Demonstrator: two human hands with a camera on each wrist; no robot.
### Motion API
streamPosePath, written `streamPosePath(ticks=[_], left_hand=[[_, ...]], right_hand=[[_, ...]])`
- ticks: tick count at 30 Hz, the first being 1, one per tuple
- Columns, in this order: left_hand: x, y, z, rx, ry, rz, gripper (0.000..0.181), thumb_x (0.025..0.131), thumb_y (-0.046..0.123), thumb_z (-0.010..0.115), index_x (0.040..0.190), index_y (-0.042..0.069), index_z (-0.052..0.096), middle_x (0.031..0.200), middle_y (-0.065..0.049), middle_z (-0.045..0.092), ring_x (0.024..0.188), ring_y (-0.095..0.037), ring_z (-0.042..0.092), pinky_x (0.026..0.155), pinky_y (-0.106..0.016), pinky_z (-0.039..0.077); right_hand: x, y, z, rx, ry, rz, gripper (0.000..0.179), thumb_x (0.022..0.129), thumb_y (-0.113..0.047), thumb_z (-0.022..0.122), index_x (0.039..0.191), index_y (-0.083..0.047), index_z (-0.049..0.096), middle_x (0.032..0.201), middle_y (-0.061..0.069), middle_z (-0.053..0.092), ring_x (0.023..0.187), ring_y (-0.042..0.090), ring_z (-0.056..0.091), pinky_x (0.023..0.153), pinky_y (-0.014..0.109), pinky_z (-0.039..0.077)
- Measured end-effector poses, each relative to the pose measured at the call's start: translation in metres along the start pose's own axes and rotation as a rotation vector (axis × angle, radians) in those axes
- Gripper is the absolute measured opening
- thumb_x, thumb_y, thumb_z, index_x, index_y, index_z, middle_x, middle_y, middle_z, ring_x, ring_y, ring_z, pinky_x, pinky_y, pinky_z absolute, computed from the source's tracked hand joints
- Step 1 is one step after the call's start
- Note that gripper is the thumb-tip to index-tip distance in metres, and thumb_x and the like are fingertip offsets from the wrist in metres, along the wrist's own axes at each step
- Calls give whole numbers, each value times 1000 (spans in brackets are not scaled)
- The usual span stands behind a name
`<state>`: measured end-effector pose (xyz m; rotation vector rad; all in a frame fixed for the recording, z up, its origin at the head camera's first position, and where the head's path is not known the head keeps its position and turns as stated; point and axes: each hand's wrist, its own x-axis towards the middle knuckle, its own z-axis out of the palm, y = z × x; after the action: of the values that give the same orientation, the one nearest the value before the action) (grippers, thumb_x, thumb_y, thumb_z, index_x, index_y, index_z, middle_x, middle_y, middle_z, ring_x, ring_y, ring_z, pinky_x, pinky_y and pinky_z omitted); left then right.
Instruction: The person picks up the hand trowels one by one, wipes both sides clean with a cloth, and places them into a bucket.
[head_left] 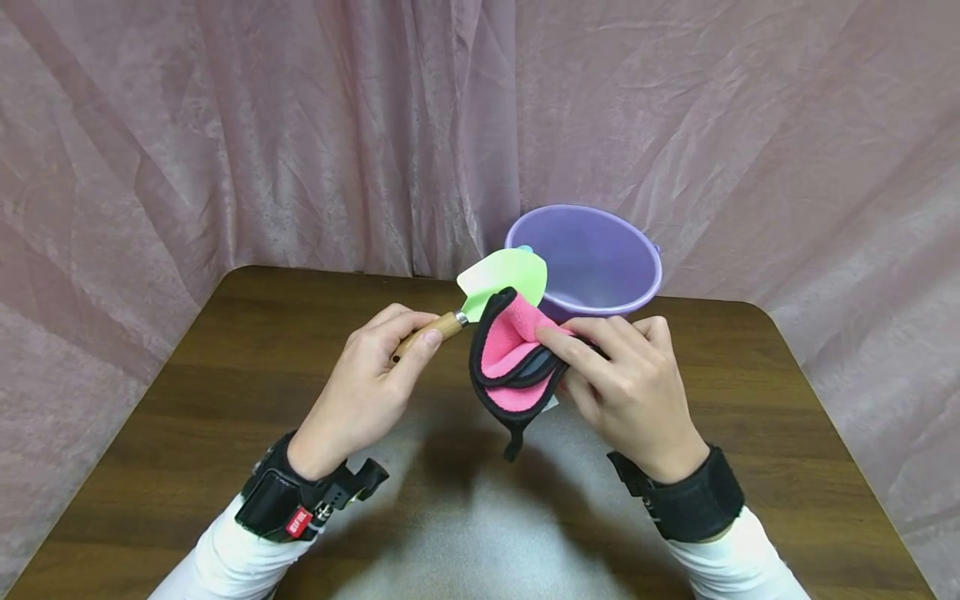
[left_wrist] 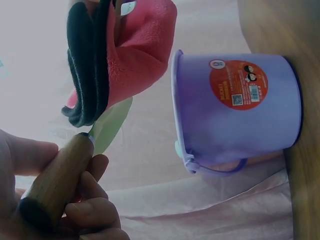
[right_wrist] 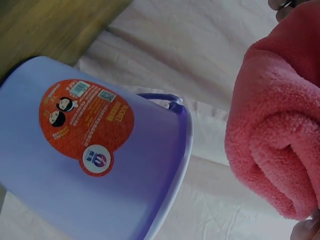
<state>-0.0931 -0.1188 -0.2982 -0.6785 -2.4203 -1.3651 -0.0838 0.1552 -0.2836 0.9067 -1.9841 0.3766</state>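
Note:
My left hand (head_left: 371,379) grips the wooden handle of a small trowel (head_left: 510,271) with a light green blade, held up over the table and pointing away to the right. In the left wrist view, fingers and thumb wrap the wooden handle (left_wrist: 60,175). My right hand (head_left: 618,375) pinches a folded pink cloth (head_left: 517,333) with black edging and a short black loop hanging at its lower end. The cloth overlaps the lower part of the trowel blade in the head view. Up close in the right wrist view, the pink cloth (right_wrist: 280,120) looks fluffy and bunched.
A purple bucket (head_left: 652,287) stands at the back of the brown wooden table (head_left: 195,400), just beyond my right hand. Its side bears a red round label (right_wrist: 85,120). Behind the table hangs a pink curtain (head_left: 337,142).

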Motion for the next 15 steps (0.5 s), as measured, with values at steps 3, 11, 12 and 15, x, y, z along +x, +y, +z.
streamPosePath(ticks=[3, 11, 12, 15], left_hand=[[0, 0, 0, -3, -5, -3, 29, 103, 29, 54, 115, 8, 70, 93, 2, 58, 78, -13, 50, 65, -31, 42], [0, 0, -1, 2, -6, 1, 28, 103, 29, 54, 115, 10, 70, 92, 3, 57, 78, -13, 50, 65, -31, 41], [0, 0, -1, 3, -5, 4, 27, 103, 29, 55, 115, 10, 71, 92, 3, 57, 78, -12, 50, 65, -31, 41], [0, 0, -1, 3, -2, 9, 26, 103, 28, 55, 114, 11, 71, 92, 4, 57, 78, -12, 50, 66, -30, 42]], right_hand=[[-1, 3, 0, -15, 3, 26, 41, 86, -4, 49, 114, -17, 75, 91, 4, 68, 76, 23, 62, 62, 44, 30], [-7, 14, 0, -57, 5, 121, 39, 86, -5, 49, 112, -15, 76, 90, 5, 70, 78, 24, 65, 61, 44, 30], [-8, 15, 0, -61, 4, 135, 37, 86, -5, 50, 112, -15, 76, 89, 5, 70, 78, 24, 65, 61, 44, 29], [-10, 20, 0, -74, -9, 183, 33, 88, -7, 55, 112, -14, 76, 89, 6, 70, 78, 24, 65, 62, 44, 29]])
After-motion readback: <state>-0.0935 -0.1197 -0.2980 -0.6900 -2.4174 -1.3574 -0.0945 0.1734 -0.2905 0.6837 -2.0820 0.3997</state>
